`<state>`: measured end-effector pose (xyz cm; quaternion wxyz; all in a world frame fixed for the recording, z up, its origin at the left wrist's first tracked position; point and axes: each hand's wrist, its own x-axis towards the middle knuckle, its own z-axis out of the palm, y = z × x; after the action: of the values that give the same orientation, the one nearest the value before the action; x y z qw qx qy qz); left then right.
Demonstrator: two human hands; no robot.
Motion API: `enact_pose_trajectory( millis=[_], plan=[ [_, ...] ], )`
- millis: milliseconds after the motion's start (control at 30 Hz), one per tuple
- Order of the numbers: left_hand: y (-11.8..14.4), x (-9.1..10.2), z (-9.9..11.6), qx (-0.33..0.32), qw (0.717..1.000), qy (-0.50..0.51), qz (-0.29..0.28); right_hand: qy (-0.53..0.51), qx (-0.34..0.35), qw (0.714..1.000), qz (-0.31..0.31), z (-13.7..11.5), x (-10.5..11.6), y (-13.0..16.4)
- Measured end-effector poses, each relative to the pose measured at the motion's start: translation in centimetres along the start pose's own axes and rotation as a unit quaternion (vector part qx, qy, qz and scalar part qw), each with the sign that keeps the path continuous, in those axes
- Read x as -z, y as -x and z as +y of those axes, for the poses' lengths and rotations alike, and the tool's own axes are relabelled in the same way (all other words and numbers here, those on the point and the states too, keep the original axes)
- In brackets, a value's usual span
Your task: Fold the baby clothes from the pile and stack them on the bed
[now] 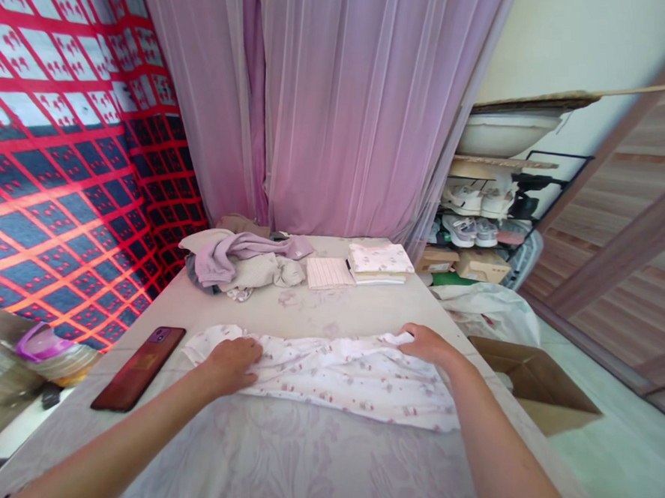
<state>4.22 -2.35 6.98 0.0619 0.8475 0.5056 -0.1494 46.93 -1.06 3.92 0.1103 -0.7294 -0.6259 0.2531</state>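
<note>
A white printed garment (336, 373) is laid flat across the counter (297, 457), stretched left to right near the front-centre. The left hand (232, 363) is pressed palm-down on the garment's left end, fingers partly spread, nothing gripped as far as can be seen. The right hand (428, 343) is set on the upper right edge, fingers curled over a bunched bit of fabric; whether it is pinched or only pressed cannot be told.

The work in hand is judged to be smoothing/folding. To be done well: fabric should be kept taut btwn both hands, creases swept outward w/ flat palms, edges lined up before any fold is made. The bunch at the right edge should be flattened first, else a lumpy fold is likely.

A dark red phone (139, 367) lies just left of the garment, apart from it. A pile of unfolded clothes (241, 262) sits at the far left of the counter, w/ folded pieces (380, 263) stacked to the far right of it. A cardboard box (538, 382) stands on the floor at right.
</note>
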Motion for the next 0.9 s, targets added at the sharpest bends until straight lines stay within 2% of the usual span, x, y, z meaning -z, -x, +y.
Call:
enact_pose_trajectory(
  millis=[67, 167, 267, 367, 467, 567, 667, 800, 867, 900],
  plan=[
    [0.1, 0.2, -0.1, -0.003, 1.0, 0.012, -0.015, -0.082, 0.036, 0.996, -0.013, 0.5, 1.2, 0.6],
    [0.1, 0.3, 0.3, 0.001, 1.0, 0.007, -0.03, -0.23, 0.064, 0.971, -0.02, 1.1, 2.5, 1.8],
    [-0.1, -0.1, 0.9, 0.011, 0.999, -0.028, -0.024, -0.359, 0.042, 0.932, -0.029, 1.7, 2.6, 2.6],
    [-0.5, 0.1, 0.9, 0.025, 0.998, -0.057, -0.013, -0.429, 0.02, 0.902, -0.042, 2.7, 2.1, 2.7],
    [-0.8, 1.4, 0.4, 0.041, 0.997, -0.058, -0.007, -0.442, 0.019, 0.896, -0.044, 3.4, 1.7, 2.4],
    [-1.0, 2.8, 0.4, 0.026, 0.998, -0.038, -0.035, -0.421, 0.026, 0.905, -0.047, 3.6, 1.8, 1.9],
    [-1.3, 2.8, 1.6, -0.009, 0.998, -0.014, -0.057, -0.399, 0.022, 0.915, -0.049, 3.6, 2.1, 1.7],
    [-2.2, 2.9, 2.8, 0.008, 0.999, -0.018, -0.026, -0.387, 0.017, 0.921, -0.044, 4.2, 1.9, 1.4],
    [-3.4, 4.3, 2.3, 0.034, 0.999, -0.012, -0.005, -0.379, 0.013, 0.925, -0.001, 4.4, 1.6, 0.7],
    [-4.2, 5.3, 1.9, 0.053, 0.999, -0.008, 0.012, -0.37, 0.003, 0.928, 0.051, 4.3, 1.3, 0.1]
  ],
)
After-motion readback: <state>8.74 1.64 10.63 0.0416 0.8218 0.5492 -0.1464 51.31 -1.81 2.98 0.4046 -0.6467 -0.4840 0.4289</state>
